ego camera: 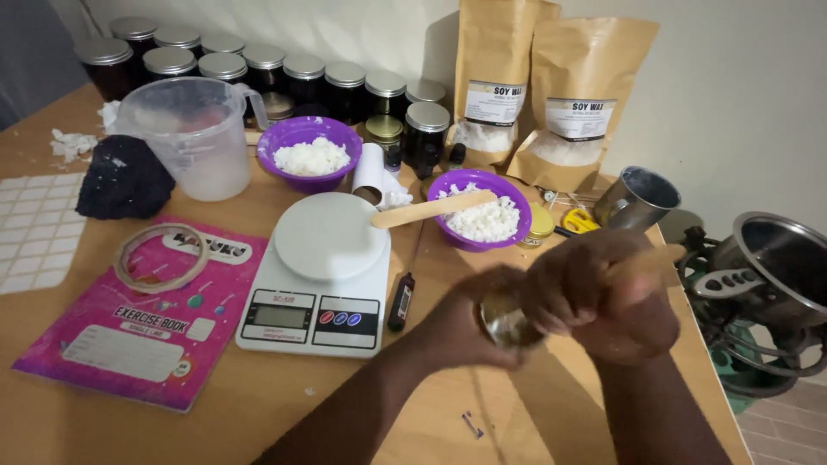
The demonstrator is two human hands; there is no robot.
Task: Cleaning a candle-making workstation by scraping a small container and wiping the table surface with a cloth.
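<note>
Head view, wooden tabletop (258,405). The person's left hand (461,331) is wrapped around a small round glass jar with a shiny metallic rim (506,325), at about 5 o'clock on the table, just in front of the white digital kitchen scale (314,275). The right hand (594,293) is closed over the jar's top and also clamps a flat wooden stick (659,256) that juts out toward 3 o'clock. Both hands are together, pressed against the jar from either side.

Handling judgement: the jar looks rigid, smooth and probably slippery, light for its size, breakable if dropped. The surest hold would be around the side wall with the palm, not on the rim.

Surroundings:
- Two purple plastic bowls of white flaky wax (482,211) (308,155), at 12 o'clock of the hands; a broad wooden spatula (431,209) rests across the nearer one.
- Clear plastic measuring jug (194,138), 10 o'clock.
- Rows of dark glass jars with silver lids (258,65) along the wall.
- Two brown paper pouches (538,95), upright.
- Steel pitcher (636,200) and steel pot (775,267), 2–3 o'clock.
- Pink exercise book (129,336) with a tape ring on it, 9 o'clock.
</note>
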